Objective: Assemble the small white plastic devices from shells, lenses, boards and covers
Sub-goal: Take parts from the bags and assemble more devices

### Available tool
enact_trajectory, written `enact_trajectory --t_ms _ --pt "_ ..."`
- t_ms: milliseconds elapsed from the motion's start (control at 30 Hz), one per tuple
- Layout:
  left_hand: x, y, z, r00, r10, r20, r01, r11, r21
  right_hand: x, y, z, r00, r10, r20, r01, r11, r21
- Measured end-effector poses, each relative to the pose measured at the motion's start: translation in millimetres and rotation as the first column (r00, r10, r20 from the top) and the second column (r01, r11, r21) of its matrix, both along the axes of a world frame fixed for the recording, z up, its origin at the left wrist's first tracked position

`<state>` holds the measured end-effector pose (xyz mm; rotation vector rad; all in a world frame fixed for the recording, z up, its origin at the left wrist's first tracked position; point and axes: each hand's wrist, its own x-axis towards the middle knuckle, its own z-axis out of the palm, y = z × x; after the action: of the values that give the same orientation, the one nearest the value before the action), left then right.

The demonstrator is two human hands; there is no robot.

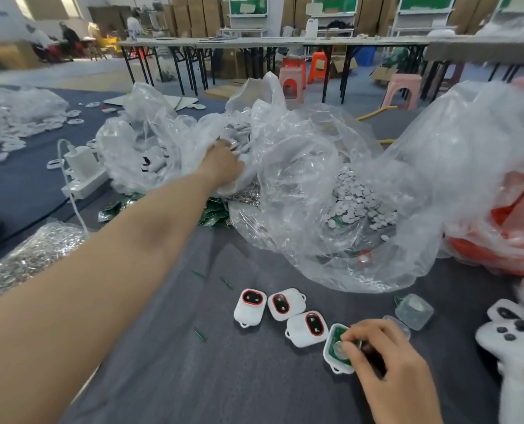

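Observation:
My left hand (222,162) reaches far forward into a clear plastic bag (169,139) of white covers, its fingers buried among the parts, so what it holds is hidden. My right hand (386,359) rests low on the grey table, fingertips pinching a small part on the green board inside an open white shell (335,351). Three closed white devices (250,306) (285,302) (306,327) with red-ringed dark lenses lie just left of that shell.
A big clear bag (331,191) with small white discs fills the centre. Green boards (214,212) lie under the bags. A red bag (511,215) sits right, white shells (511,328) at the right edge, a clear lens box (413,312) nearby, a white power strip (81,175) left.

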<state>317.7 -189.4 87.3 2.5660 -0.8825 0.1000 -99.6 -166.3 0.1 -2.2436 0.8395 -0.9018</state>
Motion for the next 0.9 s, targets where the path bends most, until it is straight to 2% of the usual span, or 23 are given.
enact_trajectory --t_ms 133,167,233,300,367,433,500,633,700,767,833,900 --pt "8.0 4.4 -4.1 0.991 0.023 -0.134 -0.027 0.999 -0.028 0.7 -0.9 -1.9 1.0 -0.012 0.004 0.012 1.0 -0.027" --pt "6.6 6.7 -4.4 0.989 0.013 -0.144 -0.024 0.997 -0.073 0.5 -1.2 -2.2 1.0 -0.013 0.004 0.013 1.0 -0.028" --pt "4.9 9.7 -5.8 0.994 -0.044 -0.096 0.038 0.998 -0.057 0.6 -1.2 -2.1 1.0 -0.011 0.005 0.011 1.0 -0.023" --pt "9.9 12.2 -4.8 0.995 -0.009 -0.102 -0.014 0.973 -0.229 0.7 -1.4 -1.9 1.0 -0.007 0.006 0.007 1.0 -0.006" --pt "16.3 18.1 -3.2 0.998 -0.003 0.067 0.014 0.986 -0.166 0.8 -1.4 -1.5 1.0 0.0 -0.003 0.0 1.0 -0.001" --pt "19.2 24.1 -3.7 0.983 -0.094 0.157 0.11 0.989 -0.097 0.3 -1.5 -0.4 1.0 0.006 -0.014 -0.006 1.0 0.0" --pt "21.1 30.0 -1.0 0.968 -0.159 0.194 0.176 0.981 -0.076 0.0 -0.7 0.6 1.0 0.008 -0.021 -0.008 1.0 0.002" --pt "24.1 38.3 6.2 0.965 -0.139 0.224 0.12 0.988 0.099 -1.1 -1.2 -0.1 1.0 0.015 -0.017 -0.014 1.0 0.021" --pt "22.2 41.5 12.7 0.975 -0.11 0.191 0.088 0.989 0.117 -2.3 -2.2 -0.9 1.0 0.019 -0.022 -0.018 0.999 0.039" --pt "16.4 41.1 16.4 0.976 -0.079 0.205 0.073 0.997 0.035 -2.8 -1.9 -1.0 0.999 0.035 -0.025 -0.033 0.998 0.052" --pt "5.2 40.7 20.0 0.966 -0.034 0.256 0.076 0.985 -0.158 -2.6 -1.6 -0.4 0.999 0.045 -0.019 -0.044 0.997 0.064" --pt "-12.8 41.2 25.5 0.972 0.016 0.233 0.074 0.924 -0.375 -2.3 -2.8 -0.3 0.999 0.045 -0.021 -0.044 0.996 0.075"
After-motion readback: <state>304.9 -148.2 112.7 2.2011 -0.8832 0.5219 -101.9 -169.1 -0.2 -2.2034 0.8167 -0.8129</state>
